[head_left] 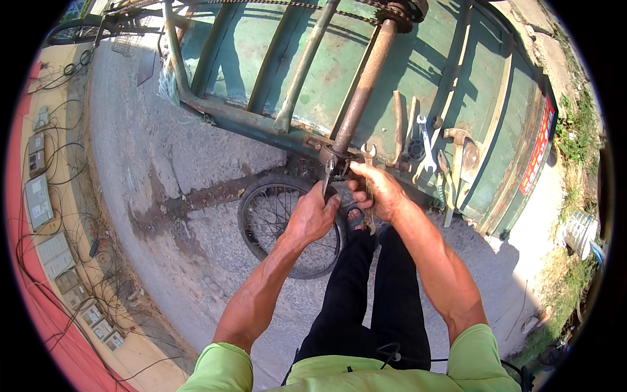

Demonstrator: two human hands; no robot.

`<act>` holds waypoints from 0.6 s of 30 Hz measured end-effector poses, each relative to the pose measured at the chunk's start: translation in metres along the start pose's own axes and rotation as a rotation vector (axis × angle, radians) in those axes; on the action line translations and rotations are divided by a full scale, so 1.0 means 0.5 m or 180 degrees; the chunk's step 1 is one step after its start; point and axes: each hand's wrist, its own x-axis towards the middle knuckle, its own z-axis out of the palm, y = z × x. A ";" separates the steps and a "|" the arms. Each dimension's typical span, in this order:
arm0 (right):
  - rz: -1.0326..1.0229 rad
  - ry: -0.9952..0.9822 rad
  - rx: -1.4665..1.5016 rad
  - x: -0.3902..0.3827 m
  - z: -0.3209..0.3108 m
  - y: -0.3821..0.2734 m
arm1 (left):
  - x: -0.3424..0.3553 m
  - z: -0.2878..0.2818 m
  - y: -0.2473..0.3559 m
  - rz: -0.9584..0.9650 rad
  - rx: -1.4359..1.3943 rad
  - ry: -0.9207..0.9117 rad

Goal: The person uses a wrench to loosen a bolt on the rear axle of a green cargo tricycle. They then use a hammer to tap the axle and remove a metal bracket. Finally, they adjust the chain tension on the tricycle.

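My left hand [313, 214] is closed around a slim metal tool [328, 175] whose exact kind I cannot make out. Its tip reaches up to the rusty bracket [334, 155] at the near end of a rusty axle tube [371, 85]. My right hand [384, 191] grips a spanner [369, 155], its open jaw showing above the fingers and its other end below them. The right thumb and index finger are at the bracket's right side. Both hands hide part of the bracket's underside.
The axle belongs to an overturned green cart [261, 59] with a chain [287, 5]. On its panel lie a hammer [457, 136], another spanner [426, 145], pliers [445, 168] and several bars. A spoked wheel [245, 228] lies beside my legs. Electrical boxes [38, 199] line the left wall.
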 end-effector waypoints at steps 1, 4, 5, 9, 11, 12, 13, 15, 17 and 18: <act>0.0149 -0.0054 0.0160 0.004 -0.003 -0.003 | -0.001 0.000 0.002 0.0023 -0.0002 0.0012; 0.0151 -0.0009 0.0150 0.003 -0.001 -0.001 | 0.000 0.000 0.000 0.0050 0.0000 0.0018; 0.0113 -0.0064 0.0129 0.007 -0.007 0.004 | 0.001 0.001 -0.001 0.0052 0.0002 0.0015; -0.0267 -0.0026 -0.0160 0.004 -0.005 0.008 | 0.001 0.004 -0.001 0.0041 -0.0123 -0.0002; -0.0279 0.0010 -0.0173 0.001 -0.001 0.008 | 0.000 0.003 0.002 -0.0011 -0.0151 -0.0018; -0.0177 0.0042 -0.0081 -0.001 0.004 0.006 | 0.000 0.004 0.000 0.0006 -0.0155 -0.0006; -0.0074 0.0073 0.0012 -0.001 0.006 0.004 | 0.001 0.005 -0.003 0.0023 -0.0159 0.0006; 0.0170 0.0080 0.0030 0.003 0.002 0.006 | 0.003 0.007 -0.007 0.0036 -0.0175 0.0010; 0.0292 -0.0147 0.0145 0.018 -0.017 0.015 | 0.005 0.009 -0.009 0.0026 -0.0197 -0.0008; 0.0263 -0.0195 0.0214 0.018 -0.016 0.015 | 0.006 0.009 -0.012 0.0015 -0.0209 -0.0016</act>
